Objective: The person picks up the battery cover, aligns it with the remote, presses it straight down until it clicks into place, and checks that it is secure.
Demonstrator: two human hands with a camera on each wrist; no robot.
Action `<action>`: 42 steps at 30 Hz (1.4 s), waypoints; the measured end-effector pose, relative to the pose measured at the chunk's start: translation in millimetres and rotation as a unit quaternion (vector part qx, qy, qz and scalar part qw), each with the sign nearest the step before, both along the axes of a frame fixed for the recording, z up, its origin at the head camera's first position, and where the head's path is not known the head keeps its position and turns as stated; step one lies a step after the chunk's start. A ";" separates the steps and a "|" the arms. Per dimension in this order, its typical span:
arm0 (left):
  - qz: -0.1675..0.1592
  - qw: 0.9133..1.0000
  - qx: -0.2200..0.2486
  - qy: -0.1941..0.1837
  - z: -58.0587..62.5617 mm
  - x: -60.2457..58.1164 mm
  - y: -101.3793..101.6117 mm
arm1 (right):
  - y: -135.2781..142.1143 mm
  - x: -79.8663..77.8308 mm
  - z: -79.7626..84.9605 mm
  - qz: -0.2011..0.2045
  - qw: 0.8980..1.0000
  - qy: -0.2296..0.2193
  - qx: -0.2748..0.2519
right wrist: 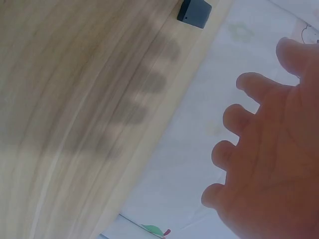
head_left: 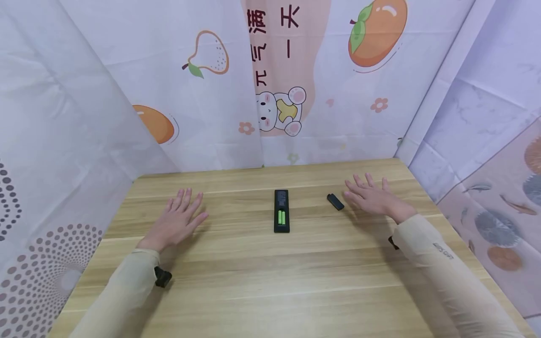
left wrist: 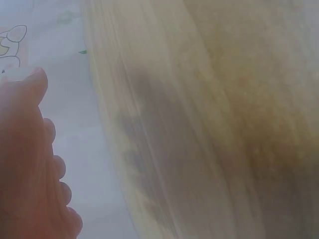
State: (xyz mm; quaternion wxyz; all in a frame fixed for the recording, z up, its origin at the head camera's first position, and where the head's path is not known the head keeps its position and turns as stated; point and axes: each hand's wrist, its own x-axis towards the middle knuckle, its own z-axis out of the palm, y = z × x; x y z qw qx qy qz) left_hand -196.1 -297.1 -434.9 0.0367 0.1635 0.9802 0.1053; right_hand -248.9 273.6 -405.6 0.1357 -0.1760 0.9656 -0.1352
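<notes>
Remote: a black remote control (head_left: 282,206) lay near the middle of the desk (head_left: 270,277), long side pointing away from the person, well apart from both hands.
Battery bay: uncovered; two green batteries (head_left: 280,217) sat in it side by side.
Small black piece: a loose black piece (head_left: 336,202) – probably the bay's cover – lay tilted on the desk between the remote and the right hand, nearer the hand.
Left hand: the left hand (head_left: 175,225) grasped nothing; fingers extended and spread, over the desk left of the remote.
Right hand: the right hand (head_left: 374,197) was likewise free, fingers splayed, thumb just beside the black piece but not holding it.
Step in hand: judged a pause, both hands idle and the bay exposed.
Next move: in this inspector's judgement, handling the black piece would call for a fine fingertip pinch by the right hand, with the left steadying the remote.
Backdrop writing: dark characters, turned on their side, stood on the printed curtain (head_left: 228,103); 元气 and 一天 were legible, a third beside 元气 probably 满.
Remote label: a printed panel (head_left: 281,198) above the bay, too small to read.
Battery markings: none could be made out.
Sleeve lettering: dark lettering (head_left: 443,250) on the right sleeve (head_left: 456,286) – not legible.
Brands: none identified.
</notes>
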 end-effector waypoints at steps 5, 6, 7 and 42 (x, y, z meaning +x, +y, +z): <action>0.002 1.000 -0.005 -0.012 -0.1 -4.5 1.9 | -0.4 -2.4 -1.6 0.005 1.000 0.001 0.006; 0.002 1.000 -0.006 -0.014 0.0 -5.3 2.6 | -0.4 -2.9 -2.0 0.006 1.000 0.002 0.008; 0.002 1.000 -0.005 -0.017 0.3 -6.0 3.5 | -0.4 -3.6 -2.4 0.006 1.000 0.001 0.009; -0.021 0.994 0.066 -0.090 -4.8 -36.3 42.9 | -11.4 -13.3 -4.4 0.047 0.998 -0.020 -0.024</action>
